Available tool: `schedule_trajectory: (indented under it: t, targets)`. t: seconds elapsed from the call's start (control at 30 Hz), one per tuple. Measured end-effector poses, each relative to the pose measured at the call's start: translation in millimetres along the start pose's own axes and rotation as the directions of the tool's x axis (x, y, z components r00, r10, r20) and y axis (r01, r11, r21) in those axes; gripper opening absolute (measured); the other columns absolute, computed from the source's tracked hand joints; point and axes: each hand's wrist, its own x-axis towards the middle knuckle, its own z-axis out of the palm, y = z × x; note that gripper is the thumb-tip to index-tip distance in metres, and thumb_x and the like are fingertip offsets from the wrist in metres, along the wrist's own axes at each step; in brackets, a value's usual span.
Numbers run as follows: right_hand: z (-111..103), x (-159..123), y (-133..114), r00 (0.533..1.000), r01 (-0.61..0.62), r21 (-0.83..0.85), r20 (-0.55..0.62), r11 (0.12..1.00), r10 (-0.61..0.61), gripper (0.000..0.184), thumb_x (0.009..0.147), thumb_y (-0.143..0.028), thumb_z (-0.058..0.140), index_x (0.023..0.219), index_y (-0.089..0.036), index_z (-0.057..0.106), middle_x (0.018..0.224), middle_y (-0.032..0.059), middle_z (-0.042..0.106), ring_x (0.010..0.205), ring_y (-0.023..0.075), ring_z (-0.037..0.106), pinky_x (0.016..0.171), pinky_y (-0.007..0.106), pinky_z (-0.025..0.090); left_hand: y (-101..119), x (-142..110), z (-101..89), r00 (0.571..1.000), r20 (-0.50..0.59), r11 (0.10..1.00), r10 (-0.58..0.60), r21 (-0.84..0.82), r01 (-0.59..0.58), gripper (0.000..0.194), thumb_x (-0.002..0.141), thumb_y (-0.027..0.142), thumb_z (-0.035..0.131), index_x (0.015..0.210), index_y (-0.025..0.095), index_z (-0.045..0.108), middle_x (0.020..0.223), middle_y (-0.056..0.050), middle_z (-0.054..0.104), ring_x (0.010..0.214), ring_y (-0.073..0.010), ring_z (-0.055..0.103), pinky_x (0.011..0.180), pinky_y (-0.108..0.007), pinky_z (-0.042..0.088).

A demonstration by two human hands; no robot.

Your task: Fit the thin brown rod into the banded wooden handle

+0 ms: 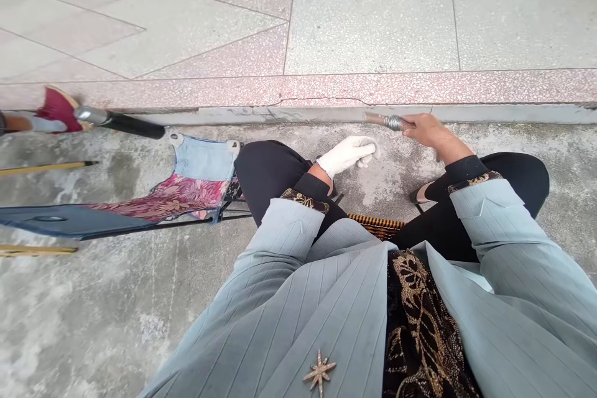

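My left hand (pixel 347 155), in a white knit glove, hovers over the concrete ground between my knees. Its fingers are curled closed; whatever may be in them is hidden. My bare right hand (pixel 429 132) is to the right and slightly farther forward, wrapped around one end of a short brown rod (pixel 375 118). Silvery wire is wound around the rod close to my fingers. The rod points left, near the low step edge, with its free end apart from my gloved hand. The part inside my grip cannot be seen.
A pink and grey terrazzo step (pixel 373 86) runs across ahead. Left of my knee stands a folding chair (pixel 191 189) with patterned fabric. Beyond it are a person's red shoe (pixel 60 110) and yellow poles (pixel 44 168). A woven seat (pixel 375 225) shows beneath me.
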Motion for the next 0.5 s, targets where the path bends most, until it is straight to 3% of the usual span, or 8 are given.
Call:
schedule_trajectory:
  t: [0.07, 0.1, 0.13, 0.2, 0.27, 0.3, 0.37, 0.5]
  targets:
    - [-5.1, -4.3, -1.0, 0.977, 0.064, -0.182, 0.211, 0.981, -0.025, 0.046, 0.086, -0.022, 0.071, 0.131, -0.022, 0.078, 0.108, 0.0083, 0.078, 0.102, 0.0289, 0.068, 0.089, 0.036, 0.049, 0.0, 1.1, -0.3, 0.999, -0.045, 0.999, -0.029, 0.030, 0.030, 0.024, 0.094, 0.033, 0.064, 0.079, 0.014, 0.067, 0.054, 0.004, 0.048, 0.048, -0.0069, 0.044, 0.054, -0.022, 0.042]
    - [-7.9, -6.1, -0.2, 0.938, 0.120, -0.198, 0.343, 0.973, -0.046, 0.043, 0.085, -0.023, 0.072, 0.128, -0.024, 0.080, 0.105, 0.0070, 0.078, 0.098, 0.0273, 0.069, 0.086, 0.035, 0.049, 0.1, 1.5, -0.3, 0.997, -0.061, 0.997, -0.051, 0.049, 0.054, 0.024, 0.094, 0.029, 0.063, 0.076, 0.014, 0.066, 0.053, 0.004, 0.049, 0.047, -0.0069, 0.044, 0.052, -0.022, 0.040]
    - [-10.4, -7.3, 1.4, 0.876, 0.178, -0.164, 0.476, 0.970, -0.080, 0.041, 0.084, -0.025, 0.073, 0.125, -0.024, 0.081, 0.101, 0.0054, 0.079, 0.093, 0.0253, 0.069, 0.084, 0.033, 0.050, 0.0, 1.8, -0.2, 0.995, -0.067, 0.995, -0.069, 0.066, 0.074, 0.024, 0.094, 0.027, 0.062, 0.074, 0.014, 0.065, 0.053, 0.003, 0.049, 0.047, -0.0069, 0.044, 0.051, -0.021, 0.037]
    - [-14.2, -8.5, 5.5, 0.700, 0.263, 0.012, 0.686, 0.965, -0.199, 0.043, 0.083, -0.033, 0.075, 0.125, -0.024, 0.081, 0.098, 0.0029, 0.079, 0.086, 0.0213, 0.067, 0.079, 0.031, 0.050, -0.6, 2.1, -0.6, 0.996, -0.046, 0.993, -0.073, 0.092, 0.077, 0.023, 0.093, 0.023, 0.061, 0.072, 0.013, 0.065, 0.055, 0.001, 0.053, 0.048, -0.0069, 0.045, 0.050, -0.021, 0.035]
    - [-16.4, -9.3, 7.8, 0.553, 0.275, 0.206, 0.765, 0.939, -0.330, 0.052, 0.080, -0.045, 0.078, 0.128, -0.023, 0.080, 0.097, 0.0023, 0.078, 0.081, 0.0189, 0.066, 0.076, 0.029, 0.050, -2.2, 2.7, -2.3, 0.999, -0.019, 0.994, -0.041, 0.096, 0.043, 0.022, 0.091, 0.022, 0.061, 0.072, 0.013, 0.065, 0.060, -0.001, 0.058, 0.051, -0.0071, 0.048, 0.052, -0.021, 0.037]
    - [-17.2, -10.2, 7.5, 0.512, 0.267, 0.285, 0.767, 0.921, -0.386, 0.057, 0.079, -0.049, 0.079, 0.129, -0.022, 0.079, 0.097, 0.0025, 0.078, 0.080, 0.0180, 0.065, 0.075, 0.028, 0.051, -3.4, 3.4, -3.5, 1.000, -0.012, 0.995, -0.026, 0.093, 0.027, 0.022, 0.091, 0.023, 0.062, 0.072, 0.013, 0.065, 0.064, -0.002, 0.061, 0.053, -0.0073, 0.050, 0.054, -0.021, 0.039]
    - [-18.4, -13.0, 4.2, 0.517, 0.239, 0.423, 0.707, 0.874, -0.484, 0.063, 0.078, -0.052, 0.081, 0.132, -0.020, 0.078, 0.096, 0.0037, 0.078, 0.080, 0.0170, 0.065, 0.075, 0.028, 0.051, -6.3, 6.0, -6.0, 0.999, -0.007, 0.994, -0.032, 0.101, 0.032, 0.018, 0.090, 0.026, 0.065, 0.076, 0.014, 0.067, 0.070, -0.003, 0.066, 0.056, -0.0089, 0.054, 0.058, -0.024, 0.044]
    - [-17.7, -19.5, -5.6, 0.670, 0.183, 0.670, 0.451, 0.720, -0.590, 0.060, 0.078, -0.048, 0.085, 0.127, -0.014, 0.077, 0.092, 0.0056, 0.075, 0.076, 0.0150, 0.062, 0.073, 0.028, 0.052, -13.9, 16.4, -8.1, 0.991, -0.135, 0.968, -0.026, 0.244, 0.059, 0.016, 0.092, 0.031, 0.065, 0.091, 0.016, 0.072, 0.071, -0.005, 0.068, 0.060, -0.0152, 0.061, 0.063, -0.031, 0.050]
